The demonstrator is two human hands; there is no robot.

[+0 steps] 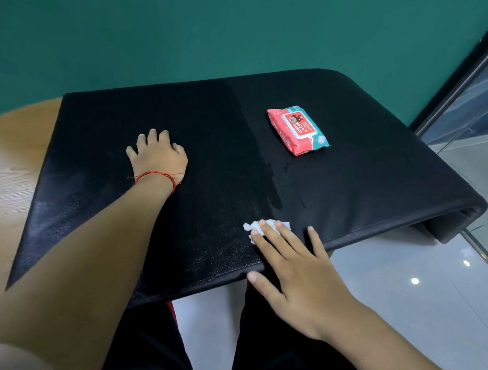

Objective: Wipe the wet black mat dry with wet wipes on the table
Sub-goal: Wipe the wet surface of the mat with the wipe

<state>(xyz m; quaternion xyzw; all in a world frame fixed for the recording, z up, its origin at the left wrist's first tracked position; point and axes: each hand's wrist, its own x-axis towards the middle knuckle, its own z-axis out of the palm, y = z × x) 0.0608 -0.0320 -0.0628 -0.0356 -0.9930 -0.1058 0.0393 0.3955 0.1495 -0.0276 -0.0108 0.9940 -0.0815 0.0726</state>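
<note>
A large black mat (366, 182) covers the table and hangs over its right edge. Wet streaks (275, 194) run down the mat's middle. My right hand (298, 270) lies flat with straight fingers at the mat's near edge, pressing a crumpled white wipe (256, 227) onto the mat. My left hand (158, 157), with a red string at the wrist, rests palm down on the left half of the mat. A red pack of wet wipes (298, 129) lies shut on the mat's far right part.
The wooden tabletop (8, 172) shows to the left of the mat. A green wall (226, 27) stands behind the table. A glass partition with a metal frame (461, 88) is on the right, over a glossy tiled floor (417, 288). My dark-trousered legs (150, 350) are below the table edge.
</note>
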